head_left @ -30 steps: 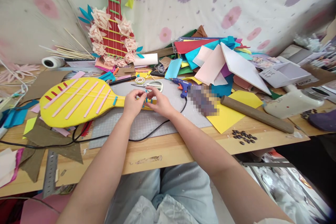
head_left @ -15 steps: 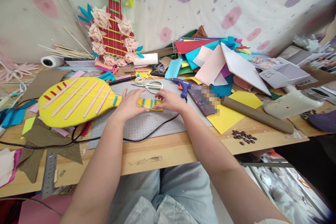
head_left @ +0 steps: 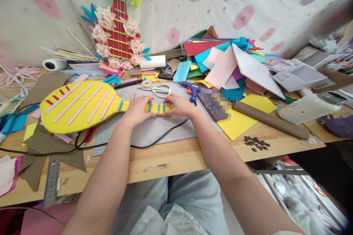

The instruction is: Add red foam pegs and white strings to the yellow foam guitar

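A yellow paper-covered toy guitar (head_left: 79,108) lies flat, its rounded body to the left and its neck pointing right. Pink strips and a few short red ones cross the body, blue strips cross the neck, and thin white strings run lengthwise. My left hand (head_left: 137,109) is closed around the middle of the neck, thumb on the near edge and fingers on the far edge. My right hand (head_left: 179,105) pinches the neck's right end beside the last blue strip. Its fingertips partly cover that end. Just beyond the neck lie scissors (head_left: 158,90).
A blue glue gun (head_left: 191,91) and a phone (head_left: 212,105) lie right of my hands. A black cable (head_left: 160,140) crosses the grey cutting mat (head_left: 116,132). Behind stands a red flowered guitar (head_left: 118,40). Coloured sheets (head_left: 217,62), a brown roll (head_left: 270,120) and dark beads (head_left: 256,143) lie rightward.
My left hand has shifted very slightly right along the neck. The fingers of my right hand have moved a little at the neck's end; the guitar's body stays in place.
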Available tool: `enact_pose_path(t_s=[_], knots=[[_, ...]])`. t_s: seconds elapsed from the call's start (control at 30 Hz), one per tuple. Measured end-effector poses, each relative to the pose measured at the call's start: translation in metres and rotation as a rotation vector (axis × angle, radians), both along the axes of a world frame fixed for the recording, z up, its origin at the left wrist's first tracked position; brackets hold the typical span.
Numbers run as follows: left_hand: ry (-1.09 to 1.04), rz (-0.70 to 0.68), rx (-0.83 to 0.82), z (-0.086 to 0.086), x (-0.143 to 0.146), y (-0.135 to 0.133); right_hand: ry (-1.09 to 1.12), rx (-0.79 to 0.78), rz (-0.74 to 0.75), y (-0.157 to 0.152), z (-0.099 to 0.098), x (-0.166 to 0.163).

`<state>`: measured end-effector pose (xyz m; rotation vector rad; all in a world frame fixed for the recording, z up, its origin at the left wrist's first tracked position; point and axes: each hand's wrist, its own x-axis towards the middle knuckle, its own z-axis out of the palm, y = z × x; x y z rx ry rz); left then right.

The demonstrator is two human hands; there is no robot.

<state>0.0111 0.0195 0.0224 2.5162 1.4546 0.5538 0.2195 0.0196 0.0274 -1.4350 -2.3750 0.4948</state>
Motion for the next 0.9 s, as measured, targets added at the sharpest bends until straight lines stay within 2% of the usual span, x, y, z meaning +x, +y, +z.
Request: enact_pose_path(t_s=[0.57, 0.8, 0.9], knots=[[0.016, 0.015, 0.007, 0.002, 0.003, -0.002, -0.01, -0.017, 0.005, 0.001, -0.002, 0.0], [0.044, 0.09, 0.105, -0.001, 0.003, -0.001, 0.112, 0.109, -0.022, 0.005, -0.01, -0.006], [0.053, 0.11, 0.112, -0.002, 0.004, -0.001, 0.136, 0.114, -0.009, 0.006, -0.012, -0.007]])
